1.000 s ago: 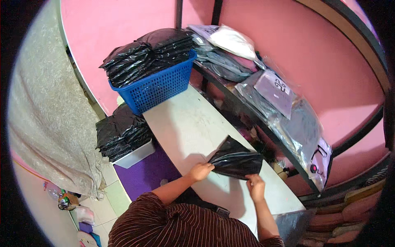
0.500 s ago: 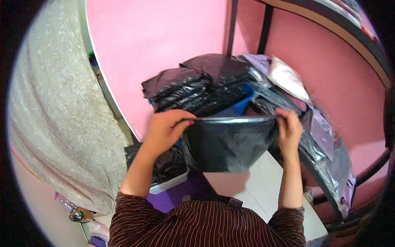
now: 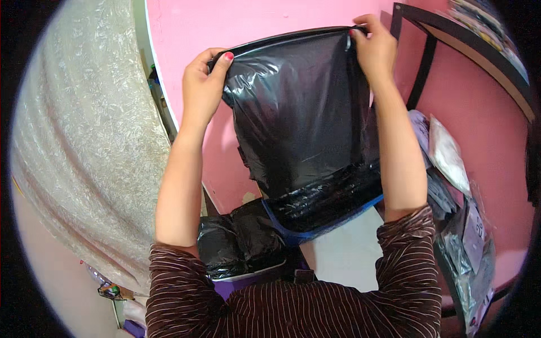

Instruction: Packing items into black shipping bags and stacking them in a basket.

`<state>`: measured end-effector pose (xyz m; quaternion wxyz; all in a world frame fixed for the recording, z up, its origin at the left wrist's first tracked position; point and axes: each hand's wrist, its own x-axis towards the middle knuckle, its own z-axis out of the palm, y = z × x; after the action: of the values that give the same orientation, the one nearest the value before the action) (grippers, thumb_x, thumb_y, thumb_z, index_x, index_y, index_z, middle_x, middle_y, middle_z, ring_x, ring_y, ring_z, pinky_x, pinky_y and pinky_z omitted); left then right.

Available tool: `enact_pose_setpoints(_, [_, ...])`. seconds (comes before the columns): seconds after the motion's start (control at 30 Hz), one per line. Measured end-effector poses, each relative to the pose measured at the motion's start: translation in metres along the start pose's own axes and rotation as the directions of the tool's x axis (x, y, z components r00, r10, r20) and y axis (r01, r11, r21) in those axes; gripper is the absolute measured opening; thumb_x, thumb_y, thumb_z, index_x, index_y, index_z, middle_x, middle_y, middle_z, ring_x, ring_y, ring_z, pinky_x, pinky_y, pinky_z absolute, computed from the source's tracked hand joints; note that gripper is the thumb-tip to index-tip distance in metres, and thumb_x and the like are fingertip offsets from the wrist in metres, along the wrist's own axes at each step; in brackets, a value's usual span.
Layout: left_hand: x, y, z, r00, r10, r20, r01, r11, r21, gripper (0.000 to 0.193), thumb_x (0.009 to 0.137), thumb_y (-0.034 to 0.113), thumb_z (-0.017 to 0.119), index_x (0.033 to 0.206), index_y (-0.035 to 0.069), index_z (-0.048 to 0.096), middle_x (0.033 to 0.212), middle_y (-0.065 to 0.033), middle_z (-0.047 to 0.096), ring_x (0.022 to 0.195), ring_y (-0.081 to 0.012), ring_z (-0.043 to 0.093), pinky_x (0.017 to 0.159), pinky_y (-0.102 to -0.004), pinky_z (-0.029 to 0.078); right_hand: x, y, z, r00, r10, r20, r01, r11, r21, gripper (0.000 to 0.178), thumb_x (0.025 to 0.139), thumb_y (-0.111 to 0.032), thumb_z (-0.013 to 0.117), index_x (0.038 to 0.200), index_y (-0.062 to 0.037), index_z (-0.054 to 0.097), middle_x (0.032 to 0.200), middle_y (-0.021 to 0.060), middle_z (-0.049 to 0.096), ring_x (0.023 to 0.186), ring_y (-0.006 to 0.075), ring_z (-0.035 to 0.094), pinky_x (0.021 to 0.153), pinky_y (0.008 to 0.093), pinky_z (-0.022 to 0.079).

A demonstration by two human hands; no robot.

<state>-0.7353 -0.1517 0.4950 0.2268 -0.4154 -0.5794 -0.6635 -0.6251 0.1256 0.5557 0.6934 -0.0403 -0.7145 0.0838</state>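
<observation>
A black plastic bag (image 3: 293,107) hangs stretched between my raised hands, its glossy face toward me. My left hand (image 3: 204,81) pinches its upper left corner, the thumb with a red nail lying on the front. At the upper right corner, my right hand (image 3: 373,53) grips the edge between thumb and fingers. Beneath the bag's lower end stands a blue bin (image 3: 296,236) holding more black plastic. The hanging bag hides much of what lies behind it.
Left of the bin, folded black plastic (image 3: 242,239) lies in a white-edged container on something purple. Packaged clothes (image 3: 451,163) lean along the right under a dark-framed rack (image 3: 484,50). A pale crinkled curtain (image 3: 84,141) hangs at left before a pink wall (image 3: 214,22).
Both hands have risen, lifting the bag's top edge well up and away so it hangs long over the bin. My view has shifted, and more of the blue rim shows.
</observation>
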Motion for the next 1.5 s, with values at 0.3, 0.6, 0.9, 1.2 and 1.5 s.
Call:
enact_pose_setpoints(0.3, [-0.028, -0.224, 0.019, 0.854, -0.508, -0.110, 0.511, 0.859, -0.001, 0.023, 0.086, 0.025, 0.063, 0.096, 0.005, 0.062, 0.072, -0.0017, 0.056, 0.049, -0.0097, 0.044, 0.043, -0.0274, 0.037, -0.109, 0.095, 0.164, 0.858, 0.212, 0.467, -0.335, 0.922, 0.196, 0.019, 0.079, -0.007, 0.063, 0.098, -0.0063, 0.060, 0.092, 0.0187, 0.065, 0.091, 0.0352, 0.063, 0.083, 0.0437, 0.048])
enact_pose_setpoints(0.6, [-0.080, -0.271, 0.029, 0.717, -0.697, -0.023, 0.678, 0.704, -0.212, 0.009, 0.085, 0.009, 0.060, 0.085, 0.001, 0.063, 0.072, -0.0065, 0.063, 0.058, -0.0157, 0.059, 0.052, -0.0280, 0.048, -0.110, 0.002, 0.010, 0.673, -0.162, 0.722, -0.184, 0.908, 0.375, 0.024, 0.076, -0.012, 0.064, 0.096, -0.0033, 0.056, 0.087, 0.0129, 0.057, 0.079, 0.0272, 0.059, 0.071, 0.0367, 0.048])
enact_pose_setpoints(0.9, [-0.082, -0.296, 0.058, 0.539, -0.837, 0.091, 0.735, 0.415, -0.536, 0.050, 0.085, 0.041, 0.057, 0.110, -0.003, 0.059, 0.095, -0.0139, 0.064, 0.081, -0.0257, 0.062, 0.070, -0.0369, 0.051, -0.240, 0.016, -0.041, 0.762, -0.247, 0.599, 0.266, 0.962, 0.058, 0.017, 0.064, -0.013, 0.074, 0.077, -0.0079, 0.064, 0.080, 0.0031, 0.058, 0.084, 0.0238, 0.055, 0.081, 0.0386, 0.040])
enact_pose_setpoints(1.2, [-0.076, -0.259, 0.089, 0.629, -0.754, -0.188, 0.746, 0.654, -0.125, 0.048, 0.081, 0.035, 0.061, 0.107, -0.005, 0.059, 0.095, -0.0140, 0.065, 0.083, -0.0252, 0.061, 0.076, -0.0347, 0.048, -0.262, 0.047, -0.058, 0.811, -0.261, 0.524, 0.277, 0.960, 0.049, 0.014, 0.060, -0.008, 0.071, 0.073, -0.0095, 0.066, 0.081, 0.0031, 0.064, 0.079, 0.0221, 0.059, 0.079, 0.0382, 0.042])
enact_pose_setpoints(1.5, [-0.056, -0.271, 0.097, 0.771, -0.312, -0.555, 0.450, 0.884, 0.128, 0.033, 0.075, 0.015, 0.062, 0.101, -0.004, 0.055, 0.095, -0.0180, 0.063, 0.088, -0.0275, 0.061, 0.082, -0.0352, 0.046, -0.275, 0.042, -0.078, 0.850, -0.121, 0.512, 0.140, 0.990, 0.001, 0.032, 0.058, 0.001, 0.071, 0.088, -0.0066, 0.068, 0.084, 0.0050, 0.064, 0.082, 0.0248, 0.059, 0.079, 0.0383, 0.044])
